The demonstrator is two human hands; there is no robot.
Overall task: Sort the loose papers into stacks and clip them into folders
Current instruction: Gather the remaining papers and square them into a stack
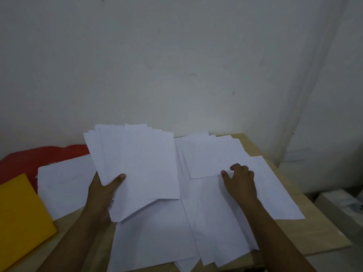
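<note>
- Your left hand point(104, 191) grips a fanned bundle of sheets point(135, 165), thumb on top, fingers hidden beneath; the bundle is raised at a tilt above the worktop point(253, 146).
- Your right hand point(240, 178) has its fingers curled at the near edge of a small sheet point(212, 156) on the right; whether it pinches that sheet or only touches it cannot be told.
- More loose papers point(157, 232) lie spread and overlapping across the worktop, some hanging past its near edge.
- A yellow folder point(19, 209) and a red folder point(23, 160) sit at the far left, well apart from your right hand.
- Risk: the bundle is uneven, held from one corner, so sheets could likely slide out and scatter.
- Risk: dragging the small sheet may pull its neighbours along, since they overlap.
- Risk: the papers overhanging the near edge could be knocked to the floor by your forearms.
</note>
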